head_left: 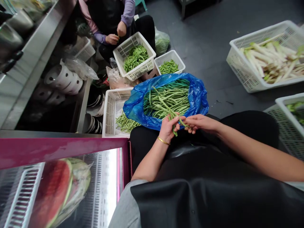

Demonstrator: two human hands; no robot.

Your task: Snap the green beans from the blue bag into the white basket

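My left hand (169,127), with a gold bangle at the wrist, is closed around a few long green beans (166,106). Their far ends reach over the blue plastic bag (200,95), and their near ends stick out below my fingers. At those near ends, my right hand (197,123) has its fingertips pinched on a bean end. Inside the bag lies a heap of whole green beans (177,95). Left of the bag, a white basket (108,110) holds short bean pieces (127,123), partly covered by the bag.
Opposite me a seated person (111,19) handles something small above a white basket of beans (133,74). A smaller bean basket (181,65) stands beside it. To the right are baskets of white-stemmed vegetables (234,52) and greens (282,126). A lit cooler (95,144) with watermelon stands at left.
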